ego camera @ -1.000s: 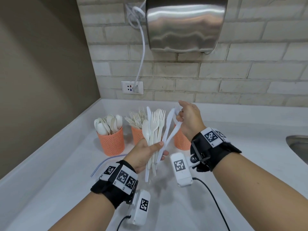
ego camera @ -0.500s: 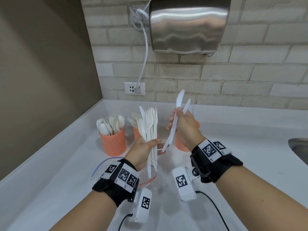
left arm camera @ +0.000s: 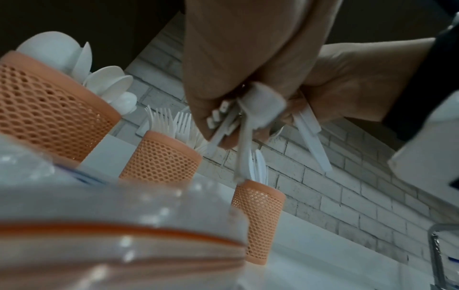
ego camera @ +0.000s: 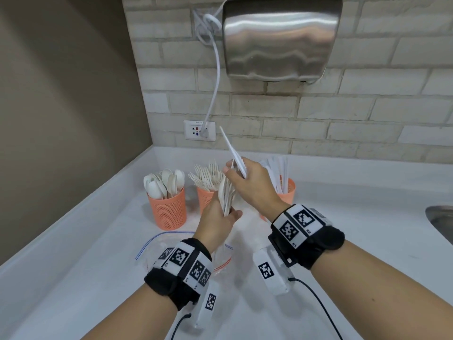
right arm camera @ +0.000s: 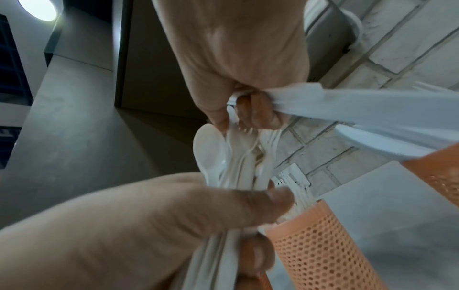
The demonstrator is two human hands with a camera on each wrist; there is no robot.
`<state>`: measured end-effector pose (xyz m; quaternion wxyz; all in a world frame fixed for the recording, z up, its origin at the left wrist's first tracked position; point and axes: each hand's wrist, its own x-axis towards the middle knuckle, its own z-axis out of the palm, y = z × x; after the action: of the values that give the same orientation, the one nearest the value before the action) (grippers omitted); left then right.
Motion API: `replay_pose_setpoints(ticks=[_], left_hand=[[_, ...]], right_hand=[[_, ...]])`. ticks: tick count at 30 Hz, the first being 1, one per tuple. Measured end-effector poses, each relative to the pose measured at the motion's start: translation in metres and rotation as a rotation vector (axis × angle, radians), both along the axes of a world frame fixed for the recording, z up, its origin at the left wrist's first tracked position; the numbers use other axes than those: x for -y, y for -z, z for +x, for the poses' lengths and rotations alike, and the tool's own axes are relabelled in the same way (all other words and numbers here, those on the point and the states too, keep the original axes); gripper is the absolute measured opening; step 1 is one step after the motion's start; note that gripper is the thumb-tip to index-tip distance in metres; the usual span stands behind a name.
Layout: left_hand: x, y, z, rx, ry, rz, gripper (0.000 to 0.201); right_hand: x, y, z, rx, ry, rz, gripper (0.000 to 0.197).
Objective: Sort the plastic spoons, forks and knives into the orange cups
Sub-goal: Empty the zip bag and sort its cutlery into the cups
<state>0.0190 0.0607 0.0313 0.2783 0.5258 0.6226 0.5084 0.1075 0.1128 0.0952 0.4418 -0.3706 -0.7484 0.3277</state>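
My left hand [ego camera: 218,218] grips a mixed bundle of white plastic cutlery [ego camera: 226,195] by the handles, held upright above the counter. My right hand [ego camera: 247,182] holds white knives [ego camera: 232,149] pointing up and left, while its thumb and fingers reach into the top of the bundle. The right wrist view shows the knives [right arm camera: 360,117] clamped under curled fingers and a spoon [right arm camera: 211,149] in the bundle. Three orange mesh cups stand behind: spoons cup [ego camera: 169,209], forks cup [ego camera: 206,197], knives cup [ego camera: 286,192].
A clear zip bag [ego camera: 169,244] lies on the white counter [ego camera: 98,278] under my left wrist. A hand dryer [ego camera: 279,38] and a wall socket [ego camera: 199,130] are on the brick wall. A steel sink edge [ego camera: 441,222] is at the right.
My right hand has moved left with the knives, from beside the knives cup onto the top of the bundle. The left hand has turned the bundle edge-on.
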Motion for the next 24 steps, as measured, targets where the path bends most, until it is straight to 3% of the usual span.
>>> replay_pose_setpoints(ticks=[4,8,12,16,18,20,24], left_hand=[[0.001,0.001,-0.002,0.085,0.032,-0.026,0.041],[0.003,0.003,-0.009,0.321,0.143,-0.087,0.030],[0.006,0.005,-0.012,0.359,0.212,-0.114,0.016],[0.000,0.011,-0.015,0.377,0.147,-0.144,0.028],[-0.003,0.013,-0.014,0.388,0.095,-0.119,0.035],[-0.005,0.012,-0.014,0.351,0.032,-0.079,0.039],[-0.010,0.009,-0.008,0.099,-0.086,-0.007,0.032]], right_hand=[[-0.011,-0.012,-0.002,-0.001,0.052,-0.043,0.026],[-0.019,-0.026,0.003,-0.266,-0.007,-0.199,0.028],[-0.023,-0.039,0.012,-0.518,-0.112,-0.242,0.032],[-0.027,-0.046,0.020,-0.675,-0.178,-0.199,0.029],[-0.028,-0.043,0.021,-0.615,-0.178,-0.204,0.027],[-0.023,-0.035,0.019,-0.436,-0.177,-0.231,0.023],[-0.010,-0.004,0.004,0.005,-0.154,-0.162,0.022]])
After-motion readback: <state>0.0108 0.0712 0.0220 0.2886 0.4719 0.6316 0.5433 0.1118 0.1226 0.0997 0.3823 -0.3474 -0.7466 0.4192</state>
